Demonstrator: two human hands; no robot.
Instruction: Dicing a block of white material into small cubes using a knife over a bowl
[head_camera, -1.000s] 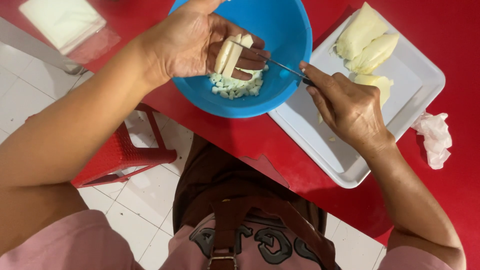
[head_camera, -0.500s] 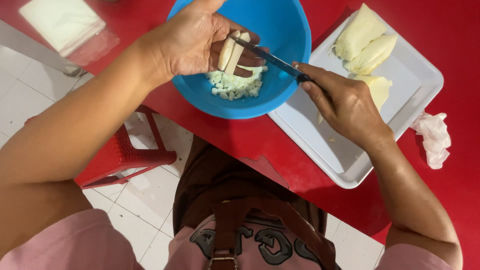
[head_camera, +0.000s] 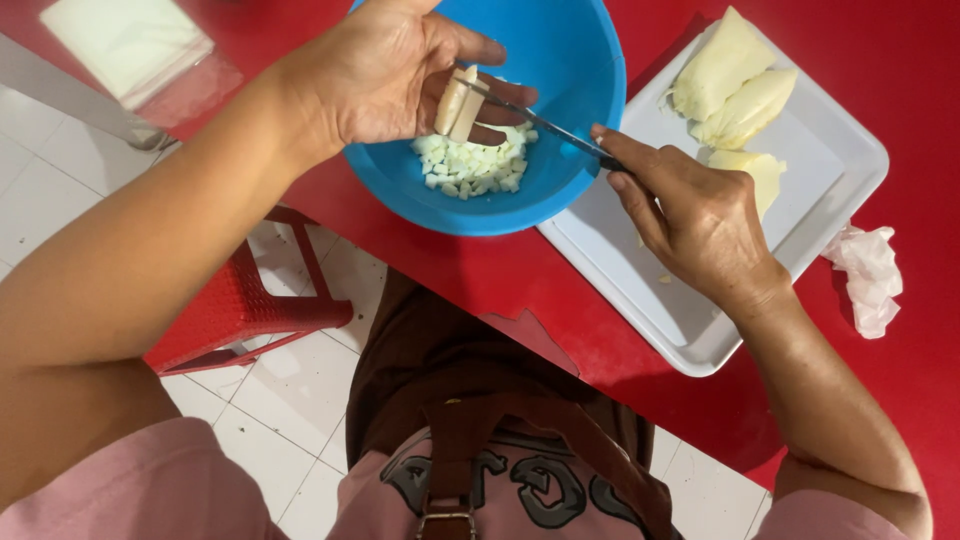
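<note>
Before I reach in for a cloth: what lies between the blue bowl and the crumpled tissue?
In the head view, the white tray with three pale pieces, and the right hand over it.

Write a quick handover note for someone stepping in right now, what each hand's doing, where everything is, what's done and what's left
Left hand: holds pale strips over the blue bowl.
Right hand: grips a knife, blade laid across the strips.
Bowl sits on the red table, with a heap of small cubes inside.
White tray is right of the bowl, with three uncut pale pieces at its far end.
Crumpled tissue lies right of the tray.
Done: a batch diced into the bowl.
Left: the strips in hand, then the tray pieces.
</note>
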